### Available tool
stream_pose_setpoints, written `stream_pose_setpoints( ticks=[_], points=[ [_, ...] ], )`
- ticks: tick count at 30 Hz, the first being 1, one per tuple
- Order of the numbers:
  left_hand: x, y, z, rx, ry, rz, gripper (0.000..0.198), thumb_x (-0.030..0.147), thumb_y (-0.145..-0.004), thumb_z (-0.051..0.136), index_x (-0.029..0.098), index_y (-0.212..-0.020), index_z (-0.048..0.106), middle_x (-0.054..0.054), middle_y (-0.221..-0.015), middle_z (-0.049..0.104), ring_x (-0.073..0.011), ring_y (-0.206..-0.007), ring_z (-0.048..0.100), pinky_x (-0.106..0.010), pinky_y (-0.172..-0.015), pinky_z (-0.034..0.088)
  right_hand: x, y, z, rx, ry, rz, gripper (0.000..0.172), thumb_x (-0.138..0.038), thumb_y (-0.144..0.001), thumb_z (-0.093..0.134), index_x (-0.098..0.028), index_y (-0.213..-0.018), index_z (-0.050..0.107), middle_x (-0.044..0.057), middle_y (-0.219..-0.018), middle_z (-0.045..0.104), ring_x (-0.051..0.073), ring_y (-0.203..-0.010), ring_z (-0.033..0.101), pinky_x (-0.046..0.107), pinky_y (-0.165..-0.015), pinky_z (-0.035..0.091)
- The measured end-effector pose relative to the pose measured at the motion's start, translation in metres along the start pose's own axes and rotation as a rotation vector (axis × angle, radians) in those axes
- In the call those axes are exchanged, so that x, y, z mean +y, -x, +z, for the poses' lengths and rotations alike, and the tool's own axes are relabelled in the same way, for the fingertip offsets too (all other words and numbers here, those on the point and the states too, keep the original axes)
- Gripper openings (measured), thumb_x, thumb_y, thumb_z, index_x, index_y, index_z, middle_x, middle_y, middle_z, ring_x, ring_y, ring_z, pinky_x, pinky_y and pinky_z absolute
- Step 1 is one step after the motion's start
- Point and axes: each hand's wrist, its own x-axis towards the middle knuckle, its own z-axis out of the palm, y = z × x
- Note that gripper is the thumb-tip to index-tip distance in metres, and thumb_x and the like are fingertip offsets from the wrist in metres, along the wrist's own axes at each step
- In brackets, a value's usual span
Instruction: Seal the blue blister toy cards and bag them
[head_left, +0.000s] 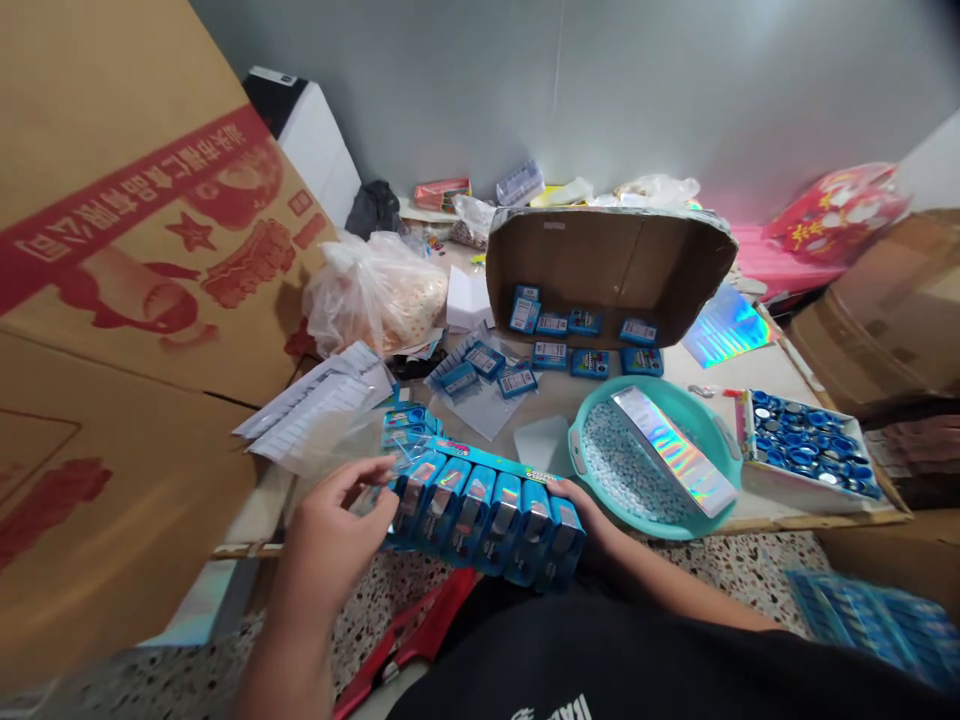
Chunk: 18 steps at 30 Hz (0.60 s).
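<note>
A pack of several small blue boxes (480,515) in a row, with a printed blue strip along its top edge, is held tilted over the front of the table. My right hand (581,510) grips its right end, most of the fingers hidden behind it. At the left end, my left hand (349,510) has thumb and fingers closed on thin clear plastic (409,450), a clear bag or wrap around the pack. More blue boxes (401,425) lie just behind the left end.
A turquoise basin (581,470) of small pale pellets bears a shiny strip (675,450). Right of it stands a box of blue-rimmed round pieces (810,445). Behind, an open carton (600,260) has small blue boxes (589,362) about it. A large carton (135,400) rises at left.
</note>
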Motion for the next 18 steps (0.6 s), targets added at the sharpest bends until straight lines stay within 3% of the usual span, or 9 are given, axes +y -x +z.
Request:
stream_pose_setpoints(
  ticks=[4,8,11,16,18],
  points=[
    [0.004,-0.004,0.007,0.132,-0.227,0.223,0.035,0.015,-0.070,0.053,0.022,-0.099,0.072,-0.003,-0.093,0.071,-0.0204,-0.084,0.067,-0.033,-0.080,0.053,0.004,-0.001,0.000,-0.009,0.016,-0.022,0.040,-0.043,-0.080,0.067,-0.010,-0.103,0.069,0.009,-0.083,0.075,0.027,-0.083,0.070,0.039,-0.089,0.050],
    [0.010,-0.004,0.014,0.298,-0.211,0.317,0.021,0.013,-0.076,0.051,0.019,-0.081,0.070,-0.005,-0.089,0.070,-0.0188,-0.082,0.067,-0.030,-0.076,0.054,0.005,-0.002,0.000,-0.028,0.042,-0.045,0.037,-0.042,-0.081,0.066,-0.011,-0.102,0.069,0.010,-0.088,0.075,0.027,-0.087,0.070,0.039,-0.090,0.049],
    [0.010,-0.003,0.017,0.362,-0.162,0.237,0.016,0.020,-0.080,0.054,0.019,-0.079,0.071,-0.005,-0.089,0.069,-0.0198,-0.084,0.065,-0.032,-0.079,0.053,0.006,-0.002,0.001,-0.034,0.051,-0.052,0.037,-0.042,-0.080,0.066,-0.011,-0.100,0.070,0.009,-0.085,0.075,0.027,-0.084,0.070,0.038,-0.088,0.050],
    [0.002,-0.007,0.017,0.247,0.076,-0.095,0.026,0.041,-0.076,0.065,0.019,-0.086,0.072,-0.003,-0.079,0.070,-0.0195,-0.072,0.065,-0.032,-0.071,0.051,0.007,0.001,0.005,0.010,0.128,-0.121,0.038,-0.047,-0.075,0.070,-0.013,-0.092,0.070,0.007,-0.078,0.073,0.024,-0.076,0.068,0.033,-0.079,0.050],
    [-0.002,-0.011,0.013,0.199,0.118,-0.163,0.031,0.047,-0.073,0.067,0.018,-0.083,0.072,-0.003,-0.074,0.070,-0.0204,-0.070,0.065,-0.031,-0.069,0.050,0.008,0.001,0.007,0.024,0.146,-0.143,0.037,-0.048,-0.072,0.073,-0.014,-0.087,0.070,0.006,-0.075,0.072,0.022,-0.071,0.066,0.033,-0.076,0.050]
  ],
)
